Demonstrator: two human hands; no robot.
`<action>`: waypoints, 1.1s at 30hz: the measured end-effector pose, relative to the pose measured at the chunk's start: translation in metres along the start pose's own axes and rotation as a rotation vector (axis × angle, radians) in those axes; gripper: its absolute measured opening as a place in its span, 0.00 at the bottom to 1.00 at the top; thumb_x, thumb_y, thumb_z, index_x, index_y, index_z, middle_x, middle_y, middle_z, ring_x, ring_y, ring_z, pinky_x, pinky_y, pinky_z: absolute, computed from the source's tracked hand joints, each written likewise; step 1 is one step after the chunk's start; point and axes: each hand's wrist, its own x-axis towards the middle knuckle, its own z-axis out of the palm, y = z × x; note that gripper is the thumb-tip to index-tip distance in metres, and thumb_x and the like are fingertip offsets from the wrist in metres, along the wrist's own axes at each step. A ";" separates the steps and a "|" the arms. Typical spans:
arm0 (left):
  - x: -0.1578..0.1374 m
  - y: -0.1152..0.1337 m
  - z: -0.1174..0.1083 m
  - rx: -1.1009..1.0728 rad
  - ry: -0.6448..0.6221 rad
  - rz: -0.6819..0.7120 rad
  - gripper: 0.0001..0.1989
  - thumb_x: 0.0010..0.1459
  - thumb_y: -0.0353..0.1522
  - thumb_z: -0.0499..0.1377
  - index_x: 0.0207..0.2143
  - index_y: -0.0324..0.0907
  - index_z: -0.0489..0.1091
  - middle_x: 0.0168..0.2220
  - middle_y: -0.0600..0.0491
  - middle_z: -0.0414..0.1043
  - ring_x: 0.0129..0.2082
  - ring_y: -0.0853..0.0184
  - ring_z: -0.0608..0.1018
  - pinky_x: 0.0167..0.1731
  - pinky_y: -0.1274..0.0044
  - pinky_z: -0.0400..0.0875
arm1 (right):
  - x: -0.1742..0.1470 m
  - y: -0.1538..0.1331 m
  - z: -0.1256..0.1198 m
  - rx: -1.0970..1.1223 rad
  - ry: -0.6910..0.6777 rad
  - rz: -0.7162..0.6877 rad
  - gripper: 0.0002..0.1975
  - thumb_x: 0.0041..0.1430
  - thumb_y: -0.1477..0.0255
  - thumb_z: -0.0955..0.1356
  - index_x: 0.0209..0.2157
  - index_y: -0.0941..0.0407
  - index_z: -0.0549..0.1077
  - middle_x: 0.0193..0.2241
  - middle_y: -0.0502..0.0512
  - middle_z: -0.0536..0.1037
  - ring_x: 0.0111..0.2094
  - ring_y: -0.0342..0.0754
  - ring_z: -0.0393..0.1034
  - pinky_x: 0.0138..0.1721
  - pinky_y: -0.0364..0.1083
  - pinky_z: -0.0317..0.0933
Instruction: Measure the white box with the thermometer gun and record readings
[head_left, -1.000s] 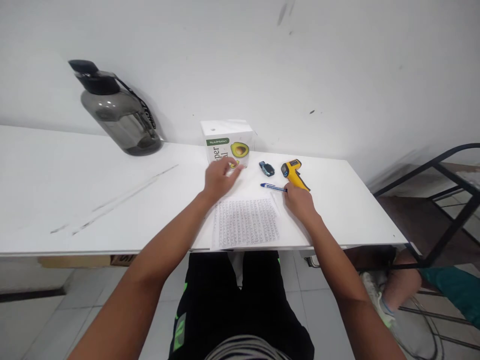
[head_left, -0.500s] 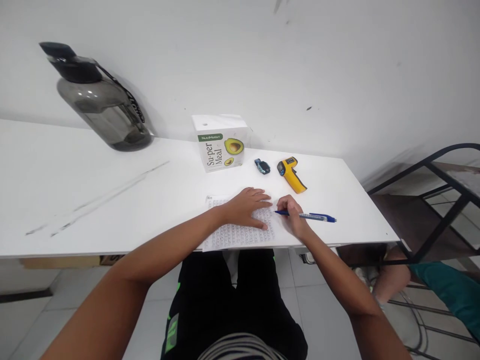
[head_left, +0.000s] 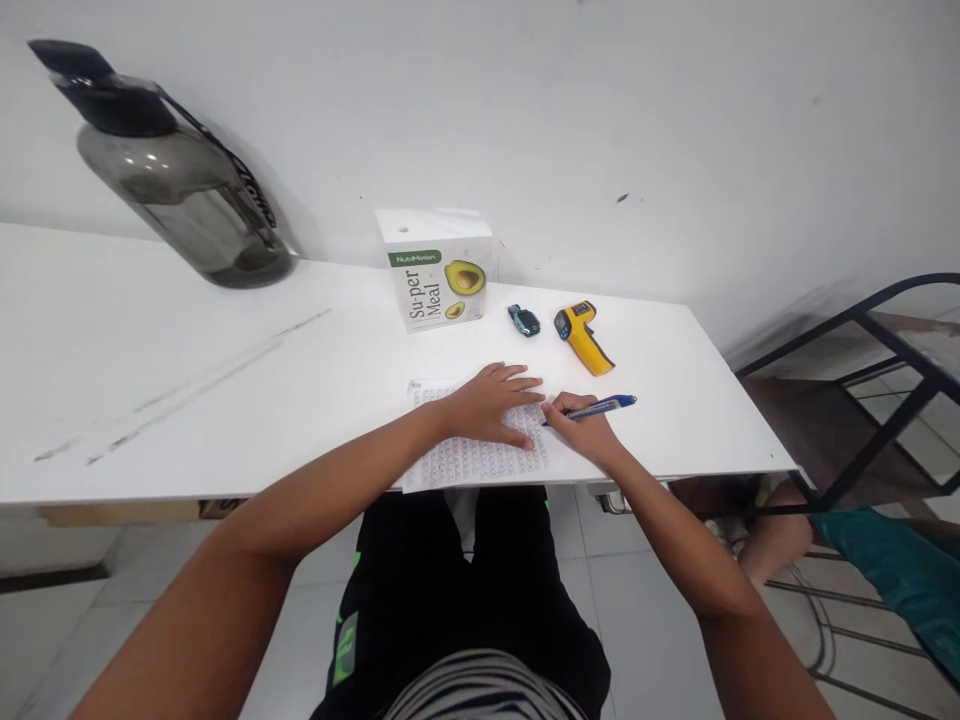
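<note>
A sheet of paper covered in rows of small handwriting lies at the front edge of the white table. My left hand rests flat on it with fingers spread, hiding its upper right part. At the sheet's right side, my right hand is closed around a blue pen. The pen's tip points down and left at the paper's right edge; whether it touches cannot be made out. Beyond the hands lie a yellow infrared thermometer gun and a small dark-and-teal device like a watch.
A white box with avocado pictures stands against the wall. A large grey water bottle is at the back left. Right of the table is a black metal frame, with a person's leg below it.
My right hand has moved slightly left to the paper's edge, and the pen is now tilted more steeply with its back end raised. The left hand stays on the sheet. The view has shifted slightly.
</note>
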 end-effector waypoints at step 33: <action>0.000 -0.002 0.000 0.007 -0.039 -0.009 0.38 0.55 0.58 0.52 0.63 0.50 0.60 0.68 0.52 0.52 0.68 0.51 0.51 0.64 0.56 0.41 | 0.002 0.003 0.000 -0.014 0.005 -0.013 0.17 0.56 0.63 0.66 0.17 0.55 0.64 0.16 0.47 0.68 0.22 0.43 0.63 0.26 0.43 0.59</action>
